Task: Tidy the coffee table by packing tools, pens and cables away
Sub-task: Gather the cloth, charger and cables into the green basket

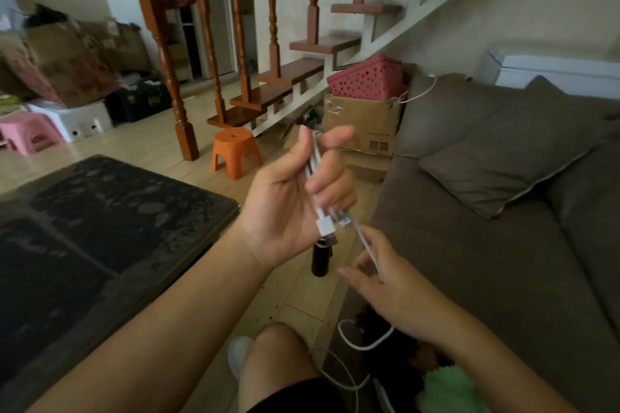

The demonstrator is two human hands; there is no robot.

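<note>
Slack from the white cable [323, 224] trails past my knee, right of the table [100, 211]. My left hand [288, 201] grips the coiled turns; right hand [385, 285] fingers [355, 270] pinch the free run. Coiling appears partly done; stowing remains.

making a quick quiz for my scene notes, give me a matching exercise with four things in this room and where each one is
Things:
1. white cable
2. orange stool
3. pink basket
4. cushion

Places:
a. on top of the cardboard box
b. lying on the sofa
c. standing beside the stair post
d. bundled in the left hand

Pairs: 1-d, 2-c, 3-a, 4-b
</note>
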